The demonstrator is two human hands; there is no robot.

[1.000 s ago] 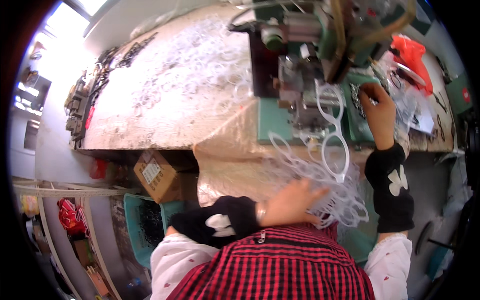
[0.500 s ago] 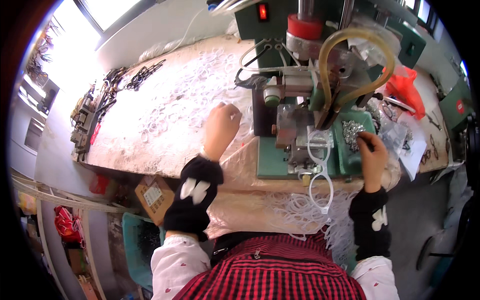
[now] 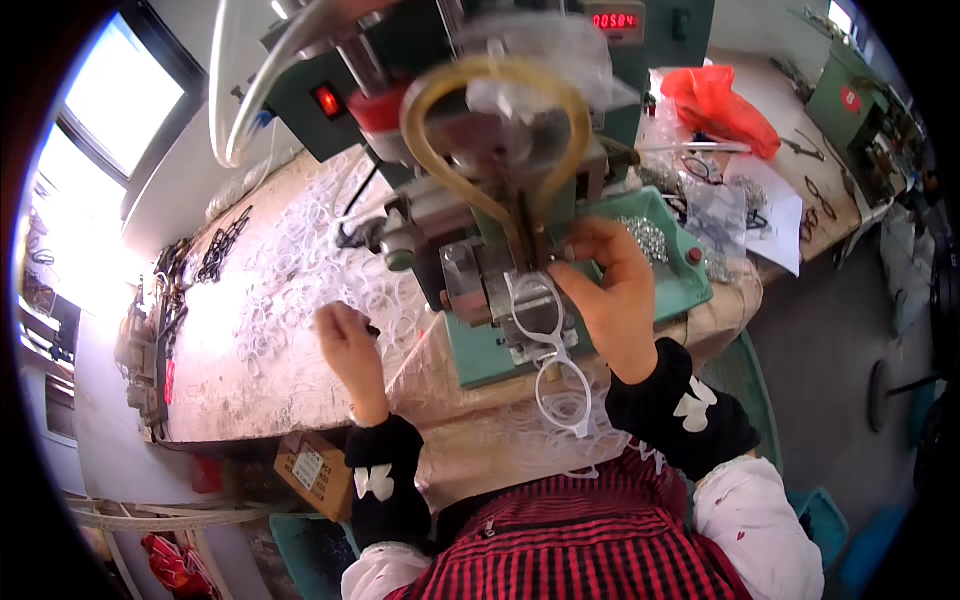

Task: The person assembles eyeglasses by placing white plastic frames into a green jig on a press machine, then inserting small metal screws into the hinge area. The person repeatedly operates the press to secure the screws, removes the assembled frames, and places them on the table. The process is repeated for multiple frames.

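A white eyeglass frame (image 3: 590, 405) hangs from the metal fixture of a green bench press (image 3: 480, 350), one lens ring at the fixture and the other lower, toward me. My right hand (image 3: 617, 305) is at the press head, thumb and finger pinched beside the upper ring. Between those fingertips shows a small shiny bit, seemingly a metal part. My left hand (image 3: 352, 350) is closed above the table, left of the press. A small black object (image 3: 373, 331) pokes out of its fingers; most of it is hidden.
A green tray (image 3: 690, 290) of small silver parts (image 3: 643, 237) stands right of the press. Many clear frames (image 3: 300, 240) cover the table to the left, and more lie on my lap. A yellowish hose (image 3: 575, 110) loops before the press. An orange bag (image 3: 725, 105) lies behind.
My right hand has moved from the parts tray to the press head by the frame. The left hand has drawn back, nearer me. My view has shifted and turned to the right.
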